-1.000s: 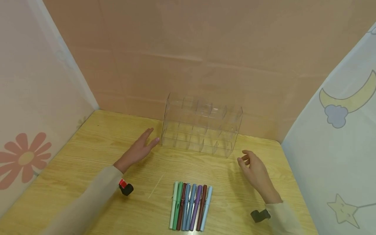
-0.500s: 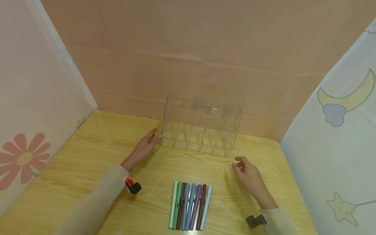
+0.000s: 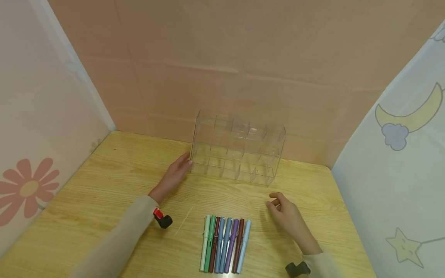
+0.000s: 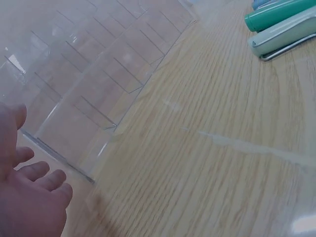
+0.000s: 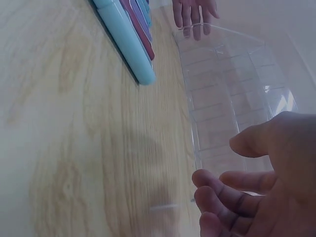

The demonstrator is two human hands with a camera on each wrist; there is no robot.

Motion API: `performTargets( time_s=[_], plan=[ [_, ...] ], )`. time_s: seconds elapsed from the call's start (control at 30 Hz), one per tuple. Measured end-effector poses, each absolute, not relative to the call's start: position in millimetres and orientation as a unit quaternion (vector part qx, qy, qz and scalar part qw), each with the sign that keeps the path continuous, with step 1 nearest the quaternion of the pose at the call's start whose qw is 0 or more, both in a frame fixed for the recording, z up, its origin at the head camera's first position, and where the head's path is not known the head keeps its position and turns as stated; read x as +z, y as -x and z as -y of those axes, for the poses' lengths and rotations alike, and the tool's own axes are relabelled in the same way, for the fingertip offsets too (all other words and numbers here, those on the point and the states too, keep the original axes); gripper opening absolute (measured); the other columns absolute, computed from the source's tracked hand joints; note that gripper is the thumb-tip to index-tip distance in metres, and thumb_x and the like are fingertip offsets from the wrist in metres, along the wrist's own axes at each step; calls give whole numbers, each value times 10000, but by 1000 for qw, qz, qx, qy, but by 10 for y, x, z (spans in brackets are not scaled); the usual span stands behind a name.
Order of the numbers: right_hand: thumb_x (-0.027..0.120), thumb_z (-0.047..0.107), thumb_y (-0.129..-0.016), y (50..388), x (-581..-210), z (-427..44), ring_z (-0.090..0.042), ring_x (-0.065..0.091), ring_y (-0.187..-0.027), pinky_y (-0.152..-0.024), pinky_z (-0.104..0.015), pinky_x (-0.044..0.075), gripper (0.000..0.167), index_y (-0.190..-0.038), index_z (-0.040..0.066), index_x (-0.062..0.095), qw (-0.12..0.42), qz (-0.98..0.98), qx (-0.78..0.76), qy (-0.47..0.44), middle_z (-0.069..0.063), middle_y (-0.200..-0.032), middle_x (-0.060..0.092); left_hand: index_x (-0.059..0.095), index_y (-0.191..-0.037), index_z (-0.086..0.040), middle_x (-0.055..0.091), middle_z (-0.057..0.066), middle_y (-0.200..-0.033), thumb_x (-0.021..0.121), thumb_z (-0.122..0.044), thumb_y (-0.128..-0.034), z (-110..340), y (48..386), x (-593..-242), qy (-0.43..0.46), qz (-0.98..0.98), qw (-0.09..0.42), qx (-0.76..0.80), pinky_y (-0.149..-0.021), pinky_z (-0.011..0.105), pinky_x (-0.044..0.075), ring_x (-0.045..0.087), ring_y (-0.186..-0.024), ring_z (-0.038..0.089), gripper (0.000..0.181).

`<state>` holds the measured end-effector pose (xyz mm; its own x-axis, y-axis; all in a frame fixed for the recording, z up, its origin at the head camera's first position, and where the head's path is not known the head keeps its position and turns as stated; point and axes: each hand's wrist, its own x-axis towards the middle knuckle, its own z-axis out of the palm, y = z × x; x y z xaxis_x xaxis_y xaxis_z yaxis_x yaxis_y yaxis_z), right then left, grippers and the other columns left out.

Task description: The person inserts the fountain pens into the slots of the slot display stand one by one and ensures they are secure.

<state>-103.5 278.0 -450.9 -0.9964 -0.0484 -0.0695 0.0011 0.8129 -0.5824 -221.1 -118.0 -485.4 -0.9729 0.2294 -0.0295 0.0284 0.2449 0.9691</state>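
A clear plastic rack [image 3: 231, 170] with tiered, divided compartments stands at the back of the table. My left hand [image 3: 172, 177] is at its left side wall, fingers extended, the fingertips at or against the edge; firm contact cannot be made out. My right hand [image 3: 286, 218] hovers over the wood right of the pens, fingers loosely bent, holding nothing. Between the arms lies a row of capped pens: a pale green pen [image 3: 205, 243], a green pen [image 3: 210, 244], two dark red ones, two blue ones, a purple pen [image 3: 231, 246] and a light blue pen [image 3: 244, 247].
The wooden table [image 3: 114, 173] meets an orange-brown backdrop [image 3: 222, 58] just behind the rack. Patterned white cloth [image 3: 396, 185] closes off the right, and a flower-printed cloth [image 3: 31, 116] the left. A thin pale streak [image 3: 184, 220] marks the wood left of the pens.
My left hand has moved slightly right, up to the rack's side. My right hand has shifted left and toward me, nearer the pens. Rack and pens appear unmoved.
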Motion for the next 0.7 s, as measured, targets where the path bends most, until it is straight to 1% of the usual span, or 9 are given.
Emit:
performTargets(
  time_s=[0.13,0.23,0.37,0.5,0.7],
  plan=[
    [619,227,-1074,1000,-4523,-2729,-129,691,-839,-694,-230,564,396,-1376,-29,614,49,-948,-315,23,-107,-1061,753,195,-1700,-29,255,238,-1756,429,-402,-1162,1151,2210,-4879,-80,-780,86,614,-1318,601,282,311,-1614,443,696],
    [623,230,-1075,981,-4532,-2704,-113,672,-816,-671,-212,553,398,-1369,-38,615,60,-944,-324,29,-92,-1042,744,204,-1697,-23,277,239,-1747,420,-387,-1166,1122,2207,-4883,-83,-777,86,618,-1322,589,279,312,-1616,433,679],
    [627,237,-1076,961,-4556,-2674,-84,643,-786,-648,-193,524,383,-1347,-33,627,83,-937,-339,26,-50,-993,724,212,-1695,-22,286,230,-1746,410,-372,-1170,1092,2212,-4870,-87,-775,82,620,-1323,572,286,316,-1617,419,661],
    [632,240,-1076,938,-4578,-2642,-74,630,-750,-631,-191,518,375,-1324,-42,632,108,-929,-352,36,-36,-947,712,210,-1693,-13,291,241,-1740,410,-363,-1171,1070,2224,-4856,-88,-775,81,621,-1322,570,290,327,-1610,425,659],
    [637,269,-1078,892,-4581,-2564,-52,589,-673,-591,-191,508,430,-1337,-73,601,132,-920,-361,78,-40,-913,697,217,-1694,-20,317,250,-1727,417,-329,-1172,1040,2239,-4852,-88,-773,79,623,-1319,583,290,347,-1597,437,639]
  ],
)
